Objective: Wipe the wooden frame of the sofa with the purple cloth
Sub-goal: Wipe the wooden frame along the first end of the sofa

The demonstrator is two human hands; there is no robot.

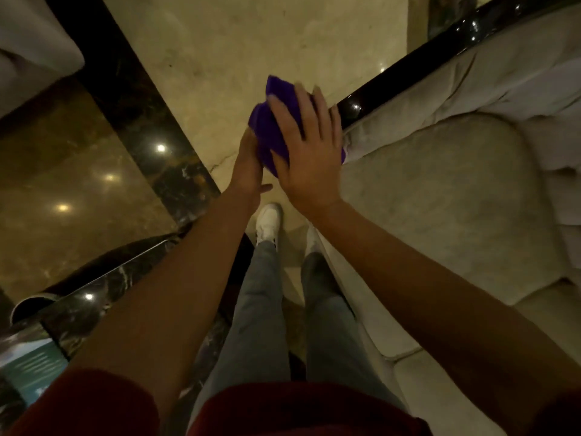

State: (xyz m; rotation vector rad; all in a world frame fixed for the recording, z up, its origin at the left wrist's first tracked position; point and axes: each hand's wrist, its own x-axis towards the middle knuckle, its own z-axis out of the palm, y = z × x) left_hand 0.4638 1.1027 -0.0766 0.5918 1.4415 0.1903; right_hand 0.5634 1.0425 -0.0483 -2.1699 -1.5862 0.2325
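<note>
The purple cloth [271, 125] is bunched between my two hands at the near end of the sofa's glossy dark wooden frame [408, 73]. My right hand [308, 152] lies flat on top of the cloth, fingers spread, pressing it toward the frame's end. My left hand [250, 162] holds the cloth from below and from the left. The frame runs from my hands up to the top right, along the edge of the beige sofa cushion [440, 196]. Most of the cloth is hidden under my right hand.
A glossy brown marble table [63, 184] with a black border stands at the left, with a leaflet [28, 369] at its near corner. Pale marble floor [251, 36] lies ahead. My legs and white shoes [268, 223] stand between table and sofa. Another seat [31, 42] is at top left.
</note>
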